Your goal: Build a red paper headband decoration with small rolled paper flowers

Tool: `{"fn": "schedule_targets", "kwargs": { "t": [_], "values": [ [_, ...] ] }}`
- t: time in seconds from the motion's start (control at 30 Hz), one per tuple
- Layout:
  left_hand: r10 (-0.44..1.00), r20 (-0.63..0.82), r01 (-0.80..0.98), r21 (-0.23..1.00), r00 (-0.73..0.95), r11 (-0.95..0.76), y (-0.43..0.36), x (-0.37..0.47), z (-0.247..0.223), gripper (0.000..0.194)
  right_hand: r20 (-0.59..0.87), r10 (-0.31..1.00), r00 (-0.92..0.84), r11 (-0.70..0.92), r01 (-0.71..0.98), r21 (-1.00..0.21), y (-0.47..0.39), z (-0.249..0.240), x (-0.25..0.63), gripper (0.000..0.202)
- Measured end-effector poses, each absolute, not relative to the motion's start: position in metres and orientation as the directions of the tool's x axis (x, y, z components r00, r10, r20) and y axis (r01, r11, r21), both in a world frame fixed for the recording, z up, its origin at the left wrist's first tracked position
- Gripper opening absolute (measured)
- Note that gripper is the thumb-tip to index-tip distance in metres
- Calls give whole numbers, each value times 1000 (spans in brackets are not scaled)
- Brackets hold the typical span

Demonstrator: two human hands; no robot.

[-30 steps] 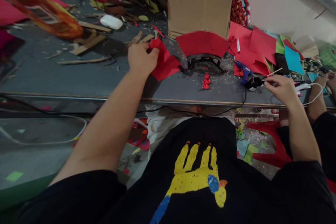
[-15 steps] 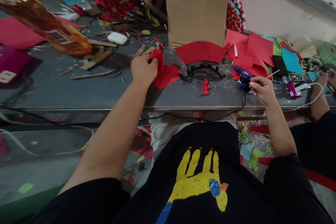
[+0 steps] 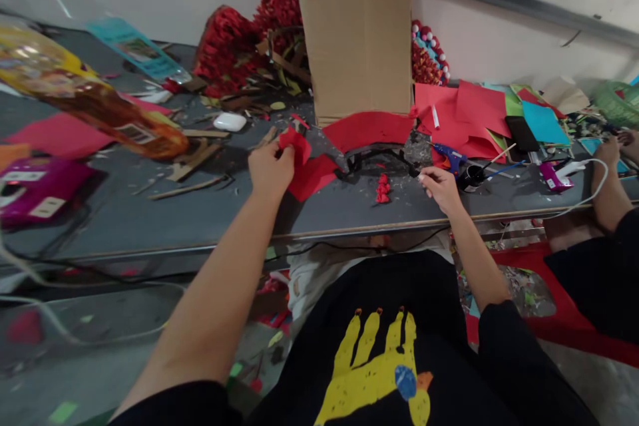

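Observation:
My left hand pinches a crumpled piece of red paper between thumb and fingers. A flat red sheet lies just beside it on the table. My right hand is closed at the fingertips, close to the right end of a black curved strip; anything between the fingers is too small to make out. Behind that strip lies a curved red paper band. A small twisted red paper piece rests between my hands.
A tall cardboard piece stands at the back. To the right are a blue glue gun, a black pot holding a thin stick, and red sheets. Bottles lean at the left. Another person's hand is far right.
My right hand has moved left, away from the black pot and stick, to the end of the black strip. My left hand still holds the red paper. The view has tilted up.

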State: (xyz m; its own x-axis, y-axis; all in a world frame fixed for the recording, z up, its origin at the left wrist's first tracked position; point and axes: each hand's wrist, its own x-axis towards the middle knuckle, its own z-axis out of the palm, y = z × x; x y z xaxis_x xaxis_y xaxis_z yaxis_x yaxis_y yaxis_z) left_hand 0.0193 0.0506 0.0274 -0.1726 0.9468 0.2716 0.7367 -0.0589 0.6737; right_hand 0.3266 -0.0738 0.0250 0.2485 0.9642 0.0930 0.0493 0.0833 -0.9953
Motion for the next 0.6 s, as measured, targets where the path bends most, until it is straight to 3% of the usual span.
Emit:
{"fn": "schedule_targets", "kwargs": {
  "t": [0.1,0.6],
  "values": [
    [942,230,755,655,-243,35,49,21,30,34,119,971,210,100,99,-990,-76,20,327,24],
    [927,293,669,740,-235,-64,53,18,24,37,89,980,178,65,134,-989,-78,20,322,32]
  ]
}}
